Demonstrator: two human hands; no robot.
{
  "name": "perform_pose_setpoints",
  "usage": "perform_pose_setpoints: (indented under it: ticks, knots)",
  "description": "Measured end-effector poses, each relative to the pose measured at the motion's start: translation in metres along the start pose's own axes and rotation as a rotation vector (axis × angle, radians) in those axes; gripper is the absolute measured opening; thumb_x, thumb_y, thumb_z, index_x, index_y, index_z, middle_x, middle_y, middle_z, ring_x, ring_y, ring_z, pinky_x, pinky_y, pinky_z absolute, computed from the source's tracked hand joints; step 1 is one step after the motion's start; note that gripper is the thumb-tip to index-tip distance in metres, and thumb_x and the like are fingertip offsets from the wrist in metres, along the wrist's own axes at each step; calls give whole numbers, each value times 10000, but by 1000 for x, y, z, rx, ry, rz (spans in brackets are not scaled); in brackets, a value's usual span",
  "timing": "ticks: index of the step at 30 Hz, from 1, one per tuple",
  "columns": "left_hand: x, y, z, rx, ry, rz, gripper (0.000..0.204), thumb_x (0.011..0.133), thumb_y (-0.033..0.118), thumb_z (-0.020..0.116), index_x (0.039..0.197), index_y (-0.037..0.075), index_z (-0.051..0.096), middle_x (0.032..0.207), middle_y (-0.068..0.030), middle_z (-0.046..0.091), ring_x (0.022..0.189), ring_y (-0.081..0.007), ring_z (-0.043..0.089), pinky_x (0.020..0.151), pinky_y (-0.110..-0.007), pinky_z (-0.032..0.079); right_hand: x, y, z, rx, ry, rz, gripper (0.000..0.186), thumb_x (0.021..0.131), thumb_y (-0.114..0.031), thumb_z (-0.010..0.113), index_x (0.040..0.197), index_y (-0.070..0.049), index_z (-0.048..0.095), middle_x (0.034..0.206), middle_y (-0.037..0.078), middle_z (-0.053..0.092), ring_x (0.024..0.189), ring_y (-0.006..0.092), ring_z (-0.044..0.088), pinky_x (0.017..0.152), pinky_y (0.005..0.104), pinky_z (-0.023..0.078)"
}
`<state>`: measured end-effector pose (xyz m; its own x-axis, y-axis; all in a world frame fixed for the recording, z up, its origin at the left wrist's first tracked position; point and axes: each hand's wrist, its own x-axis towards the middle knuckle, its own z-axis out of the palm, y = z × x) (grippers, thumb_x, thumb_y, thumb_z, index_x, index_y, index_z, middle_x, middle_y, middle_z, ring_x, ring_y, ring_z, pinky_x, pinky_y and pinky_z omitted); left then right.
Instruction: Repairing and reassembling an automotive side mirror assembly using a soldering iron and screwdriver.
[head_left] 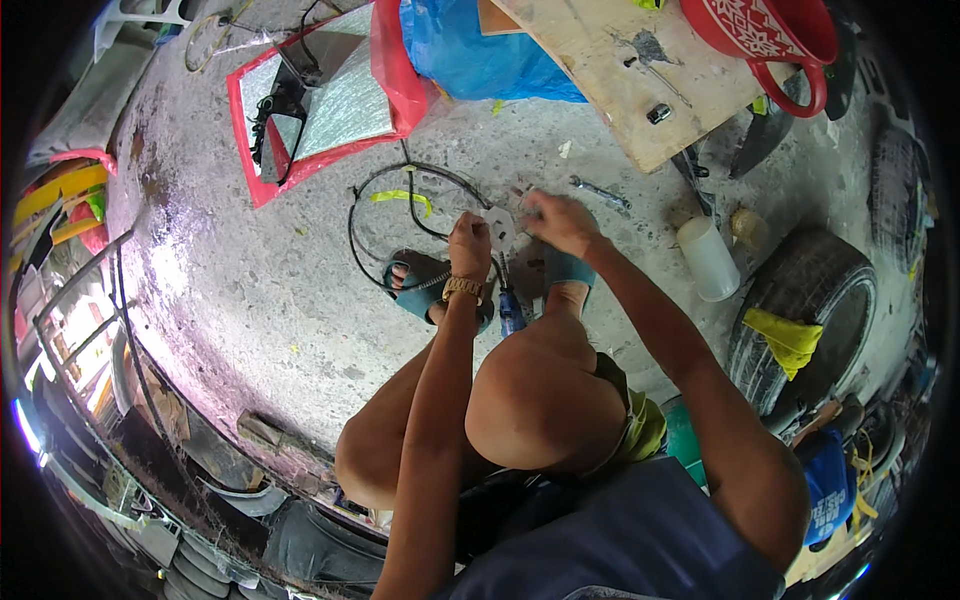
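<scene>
Head camera view has our bare left hand (468,243) and bare right hand (566,224) meeting above a grey concrete floor, just beyond our knees. Between them is a flat, pale plate with dark openings (499,224), near the middle of the scene. Our left grip has its fingers pressed together and seems to pinch the plate's left edge. Our right grip, slightly blurred, is curled at the right of the plate; we cannot tell whether it pinches anything.

A thin black cable (351,225) lies in loops to the left, running close to our left hand. Below the plate, between our feet, we see a blue piece with a dark ribbed neck (511,313); whether it joins the plate is unclear.

As we judge it, the handling is midway: the plate is at our fingers, not laid aside, and the cable remains loosely looped. No finished fit shows, and how much is left we cannot tell.

A silver metal wrench (601,193) lies untouched to the right, short of the pale plywood bench (640,140) at the far right, which carries a small shiny metal socket (658,113).
</scene>
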<state>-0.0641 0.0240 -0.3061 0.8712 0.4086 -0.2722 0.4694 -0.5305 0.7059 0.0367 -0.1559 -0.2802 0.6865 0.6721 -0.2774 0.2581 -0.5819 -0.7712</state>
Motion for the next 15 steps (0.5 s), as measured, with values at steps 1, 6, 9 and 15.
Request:
perform_pose_setpoints:
  ticks: [1,6,9,15]
  knots:
    - [1,10,6,-48,-5,-25,77,814,42,626,870,5,588,800,-166,649,760,-328,650,686,-386,507,-2,32,-2,-118,4,183,260,874,-283,609,981,-46,596,863,187,665,840,376,648,744,479,508]
    - [-3,2,1,-53,29,-66,63,800,27,619,845,12,578,811,-181,640,779,-383,629,689,-429,498,14,81,19,-376,-115,335,233,870,-244,616,932,-20,596,922,194,658,939,375,630,819,474,489]
    - [-3,7,8,-35,38,-3,48,806,32,607,845,16,583,806,-182,641,772,-389,628,683,-436,497,17,101,21,-433,-161,317,240,865,-234,611,915,0,597,913,193,659,922,373,635,805,470,495]
    - [-9,-3,-5,13,22,-95,37,808,31,598,838,19,580,805,-182,636,784,-390,622,689,-445,491,16,14,13,-37,-56,176,256,842,-294,657,927,-58,602,818,156,664,840,350,656,760,463,505]
